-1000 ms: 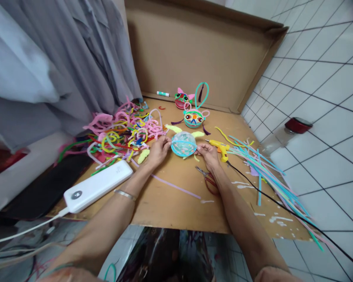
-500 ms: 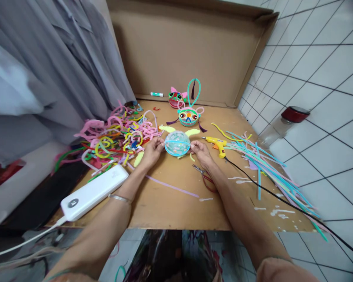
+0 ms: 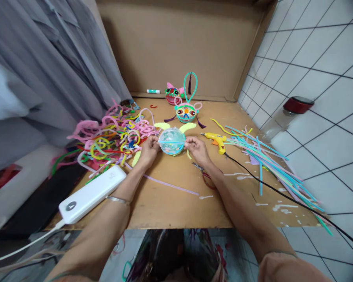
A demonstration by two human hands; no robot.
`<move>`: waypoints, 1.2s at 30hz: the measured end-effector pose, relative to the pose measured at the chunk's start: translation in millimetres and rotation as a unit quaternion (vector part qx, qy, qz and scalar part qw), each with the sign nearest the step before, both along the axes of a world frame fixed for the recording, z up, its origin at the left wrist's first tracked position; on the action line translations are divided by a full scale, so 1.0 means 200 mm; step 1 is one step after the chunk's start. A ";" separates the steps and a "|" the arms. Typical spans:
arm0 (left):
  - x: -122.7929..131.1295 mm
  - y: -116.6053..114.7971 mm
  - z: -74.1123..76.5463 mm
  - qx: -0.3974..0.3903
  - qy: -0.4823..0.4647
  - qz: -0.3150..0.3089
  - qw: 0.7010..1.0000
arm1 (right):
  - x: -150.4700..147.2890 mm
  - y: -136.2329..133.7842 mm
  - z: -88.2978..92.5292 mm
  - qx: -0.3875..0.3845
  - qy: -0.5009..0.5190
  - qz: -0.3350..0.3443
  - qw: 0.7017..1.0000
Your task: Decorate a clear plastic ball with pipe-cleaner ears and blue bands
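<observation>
A round, clear ball with a pale blue band (image 3: 172, 142) across its middle is between my hands, above the brown table. My left hand (image 3: 150, 149) pinches the band's left end at the ball's edge. At the other side my right hand (image 3: 196, 149) pinches the right end, with fingers closed at the tips. Fuzzy pale yellow pieces (image 3: 187, 127) lie just behind the ball. Red-handled scissors (image 3: 207, 178) rest partly beneath my right forearm.
Tangled colourful pipe cleaners (image 3: 106, 137) and a white power bank (image 3: 92, 194) lie left. Two decorated figures (image 3: 187, 112) (image 3: 173, 94) stand behind. To the right are a yellow glue gun (image 3: 216, 140), its black cable, straight pipe cleaners (image 3: 270, 164) and a red-lidded jar (image 3: 285, 117).
The view has shifted slightly. Both hands still pinch the blue band at the ball's sides, and the right hand's fingers are spread a little more.
</observation>
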State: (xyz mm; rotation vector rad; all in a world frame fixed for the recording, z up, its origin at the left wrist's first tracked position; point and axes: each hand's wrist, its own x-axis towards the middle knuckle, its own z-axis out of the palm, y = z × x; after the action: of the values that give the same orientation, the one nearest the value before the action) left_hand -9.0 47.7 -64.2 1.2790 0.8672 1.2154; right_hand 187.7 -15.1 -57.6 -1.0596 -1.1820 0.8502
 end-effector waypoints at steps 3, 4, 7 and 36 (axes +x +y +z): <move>0.00 0.00 -0.01 0.002 -0.003 -0.002 1.000 | 0.00 0.00 -0.01 0.007 0.010 0.004 1.000; 0.00 0.00 -0.01 0.003 -0.004 -0.003 1.000 | 0.01 0.01 -0.01 0.006 0.015 0.008 1.000; -0.01 0.01 -0.01 0.001 -0.001 -0.007 1.000 | 0.03 0.00 0.00 -0.015 0.029 0.021 0.999; 0.03 -0.05 0.08 0.073 0.057 -0.016 0.996 | 0.17 -0.01 0.01 -0.091 0.047 0.006 0.995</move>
State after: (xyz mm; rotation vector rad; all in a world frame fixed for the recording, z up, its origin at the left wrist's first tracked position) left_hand -3.6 37.6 -48.5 1.4873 0.8477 1.2078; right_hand 221.3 -16.9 -54.9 -1.1467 -1.0477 1.0209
